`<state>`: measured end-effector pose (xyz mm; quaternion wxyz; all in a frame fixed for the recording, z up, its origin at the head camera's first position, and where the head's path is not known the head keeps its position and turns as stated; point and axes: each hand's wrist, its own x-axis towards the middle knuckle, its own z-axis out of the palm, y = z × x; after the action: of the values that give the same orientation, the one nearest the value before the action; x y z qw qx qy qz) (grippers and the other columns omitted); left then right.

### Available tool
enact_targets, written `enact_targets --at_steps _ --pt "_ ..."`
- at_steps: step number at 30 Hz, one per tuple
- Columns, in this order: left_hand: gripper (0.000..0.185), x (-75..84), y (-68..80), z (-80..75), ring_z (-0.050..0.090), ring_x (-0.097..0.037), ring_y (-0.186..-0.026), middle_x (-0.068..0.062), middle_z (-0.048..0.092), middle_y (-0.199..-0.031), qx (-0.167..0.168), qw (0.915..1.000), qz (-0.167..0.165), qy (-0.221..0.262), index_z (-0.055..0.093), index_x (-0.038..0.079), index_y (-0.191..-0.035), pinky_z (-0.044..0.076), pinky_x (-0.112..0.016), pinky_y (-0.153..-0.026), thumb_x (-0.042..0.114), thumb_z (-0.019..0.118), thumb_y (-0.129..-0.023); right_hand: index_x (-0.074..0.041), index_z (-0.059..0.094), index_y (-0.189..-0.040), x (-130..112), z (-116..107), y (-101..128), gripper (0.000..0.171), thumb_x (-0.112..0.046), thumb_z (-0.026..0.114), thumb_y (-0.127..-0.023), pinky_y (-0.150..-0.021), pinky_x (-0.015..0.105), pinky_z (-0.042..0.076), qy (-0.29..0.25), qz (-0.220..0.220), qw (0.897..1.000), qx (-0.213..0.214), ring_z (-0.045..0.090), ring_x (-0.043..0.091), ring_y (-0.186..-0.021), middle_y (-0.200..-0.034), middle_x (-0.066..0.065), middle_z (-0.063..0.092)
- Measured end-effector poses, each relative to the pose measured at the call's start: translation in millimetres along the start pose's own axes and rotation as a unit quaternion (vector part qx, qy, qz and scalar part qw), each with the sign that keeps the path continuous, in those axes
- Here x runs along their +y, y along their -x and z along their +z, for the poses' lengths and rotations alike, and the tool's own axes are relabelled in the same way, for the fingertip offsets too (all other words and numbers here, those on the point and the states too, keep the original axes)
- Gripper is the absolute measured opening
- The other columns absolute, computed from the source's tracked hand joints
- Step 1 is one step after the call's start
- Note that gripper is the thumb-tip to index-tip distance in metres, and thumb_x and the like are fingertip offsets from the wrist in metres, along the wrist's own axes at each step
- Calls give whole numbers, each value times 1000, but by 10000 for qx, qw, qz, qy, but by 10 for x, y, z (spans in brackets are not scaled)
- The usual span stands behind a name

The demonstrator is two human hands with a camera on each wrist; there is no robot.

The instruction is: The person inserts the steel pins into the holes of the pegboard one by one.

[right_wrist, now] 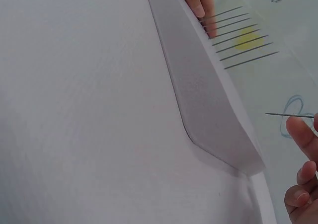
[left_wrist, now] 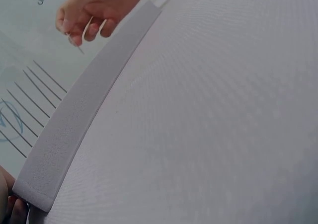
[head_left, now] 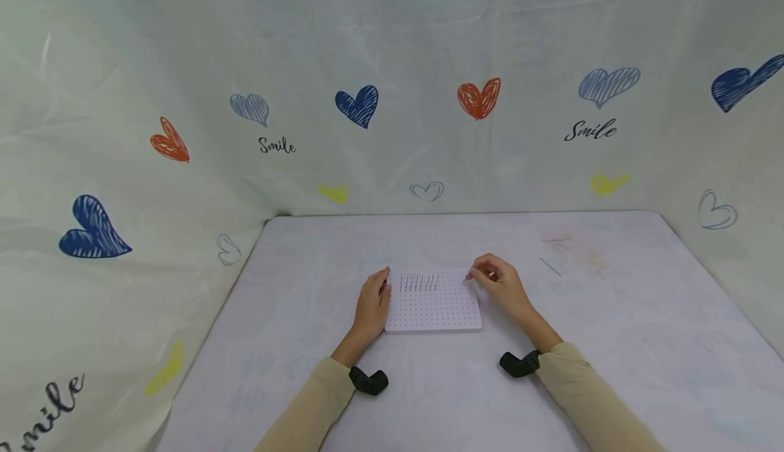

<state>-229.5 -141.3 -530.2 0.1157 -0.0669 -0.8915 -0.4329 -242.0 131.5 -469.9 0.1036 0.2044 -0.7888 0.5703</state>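
A white perforated board (head_left: 432, 310) lies flat on the table, and several thin metal pins (head_left: 419, 282) stand in a row along its far edge. My left hand (head_left: 380, 290) rests against the board's left edge with its fingers (right_wrist: 201, 0) fairly straight. My right hand (head_left: 473, 275) hovers at the board's far right corner and pinches one thin pin (right_wrist: 288, 115) between thumb and fingertips. In the left wrist view the board's edge (left_wrist: 84, 110) runs diagonally, with the standing pins (left_wrist: 30, 95) behind it and the right hand (left_wrist: 94, 13) holding its pin beyond.
A single loose pin (head_left: 550, 266) lies on the table to the right of the board. The table (head_left: 612, 370) has a pale cover, and heart-printed sheets (head_left: 367, 98) wall it in at the back and both sides.
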Motion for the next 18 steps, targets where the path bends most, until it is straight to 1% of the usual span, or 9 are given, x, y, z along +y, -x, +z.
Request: enact_targets --at_steps 5,9,14,18 --pt "43 2 3 -4 44 -36 -133 -21 47 -145 9 10000 18 1 43 -4 -147 37 -49 -109 8 46 -106 8 62 -96 -27 99 -8 3 8 60 -94 -63 21 38 -63 188 9997 -128 56 19 -76 -86 25 69" --pt "43 2 5 -5 44 -36 -133 -21 47 -145 14 10000 29 28 44 -4 -146 37 -49 -109 7 46 -105 9 62 -97 -39 169 -13 6 4 61 -95 -66 22 39 -91 312 9992 -221 57 21 -80 -88 24 69" --pt "43 -9 -1 -3 44 -36 -133 -22 47 -145 14 10000 55 30 44 -4 -146 37 -49 -109 7 46 -105 8 62 -97 -50 239 -15 5 3 61 -95 -67 23 38 -71 276 9992 -277 55 22 -81 -89 23 69" --pt "43 -15 0 -6 45 -36 -132 -22 47 -145 6 10000 57 31 44 -4 -146 37 -49 -109 7 46 -105 7 63 -98 -17 292 -17 5 2 62 -96 -68 22 38 -2 288 9992 -292 51 20 -81 -90 21 69"
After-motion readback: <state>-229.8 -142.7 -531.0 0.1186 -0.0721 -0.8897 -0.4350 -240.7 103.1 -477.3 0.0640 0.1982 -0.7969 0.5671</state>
